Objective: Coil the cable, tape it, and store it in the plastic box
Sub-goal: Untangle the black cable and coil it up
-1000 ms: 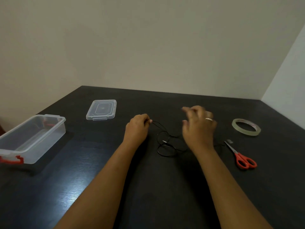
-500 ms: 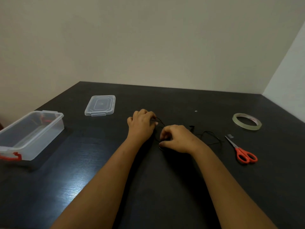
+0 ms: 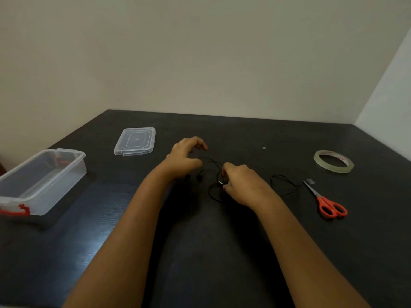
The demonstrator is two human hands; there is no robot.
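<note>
A thin black cable (image 3: 283,185) lies in loose loops on the dark table, between and to the right of my hands. My right hand (image 3: 242,185) pinches the cable near its metal plug. My left hand (image 3: 184,158) hovers just left of it with fingers spread and curved; a strand runs under them, and I cannot tell whether they touch it. The clear plastic box (image 3: 40,181) with red clips stands open at the far left. Its lid (image 3: 135,141) lies flat behind it. A roll of clear tape (image 3: 333,161) rests at the right.
Orange-handled scissors (image 3: 327,202) lie at the right, in front of the tape, with a small cut piece of tape (image 3: 310,180) by their tips. The table (image 3: 211,252) meets walls at the back and on the right.
My left hand has opened from a closed grip on the cable. My right hand came down from the air onto the cable and now pinches it near the plug.
</note>
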